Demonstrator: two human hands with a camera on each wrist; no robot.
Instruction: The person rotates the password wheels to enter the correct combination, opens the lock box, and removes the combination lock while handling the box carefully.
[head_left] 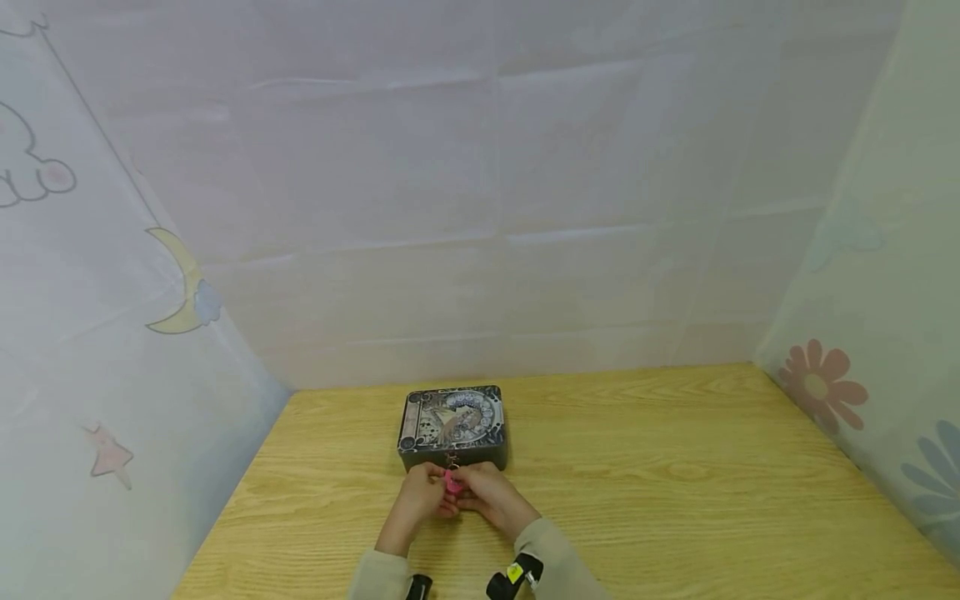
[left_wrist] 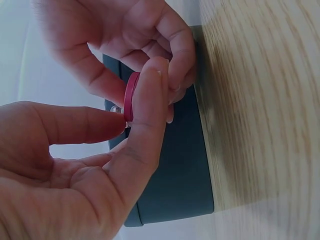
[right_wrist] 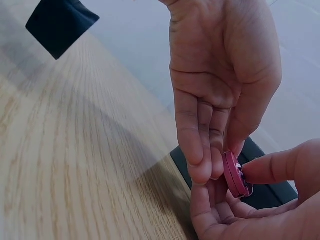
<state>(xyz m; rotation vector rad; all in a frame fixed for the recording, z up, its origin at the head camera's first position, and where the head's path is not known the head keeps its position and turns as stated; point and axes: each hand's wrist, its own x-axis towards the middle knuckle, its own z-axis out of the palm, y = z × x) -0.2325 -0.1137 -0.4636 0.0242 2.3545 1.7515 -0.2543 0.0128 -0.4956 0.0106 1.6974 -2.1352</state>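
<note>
- Place: small curtained tabletop booth; home or studio, I cannot tell from here.
- Back: pale, creased hanging sheet [head_left: 495, 183].
- Left: whitish printed sheet [head_left: 82, 358] bearing a yellow crescent moon [head_left: 184, 271].
- Right: pale greenish printed sheet [head_left: 900, 275] bearing a red-petalled flower [head_left: 817, 385].
- Between: broad yellow wood-grain tabletop [head_left: 675, 467], far edge against the back sheet.

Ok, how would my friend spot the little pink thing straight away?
On the wooden table, find the dark box with a picture on top. Near the middle of its front, the left hand and right hand both hold the pink thing. It's much smaller than the box, and bright pink instead of dark.
</note>
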